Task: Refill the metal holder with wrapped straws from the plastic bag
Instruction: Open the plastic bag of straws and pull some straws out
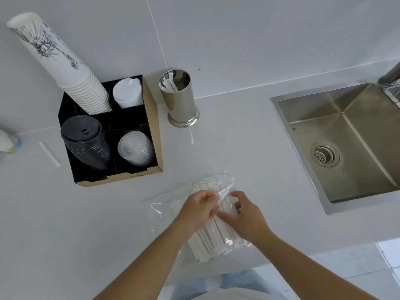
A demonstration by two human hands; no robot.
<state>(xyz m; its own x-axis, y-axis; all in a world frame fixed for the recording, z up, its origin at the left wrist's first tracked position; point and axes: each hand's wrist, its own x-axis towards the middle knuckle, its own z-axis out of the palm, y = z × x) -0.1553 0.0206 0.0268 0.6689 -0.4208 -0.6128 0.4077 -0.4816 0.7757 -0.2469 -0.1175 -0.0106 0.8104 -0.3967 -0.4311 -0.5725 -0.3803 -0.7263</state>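
- Gripping the plastic bag (225, 185) of wrapped straws (213, 241) on the near table (238, 148), both hands' fingers pinch its film: left hand (198, 210), right hand (245, 215).
- The metal holder (180, 98) stands farther back, a few straws inside.

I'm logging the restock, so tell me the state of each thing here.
metal holder: upright, nearly empty, few wrapped straws inside
plastic bag: lying flat, full of straws
left hand: gripping the bag
right hand: gripping the bag
sink: empty
loose straw: lying on counter
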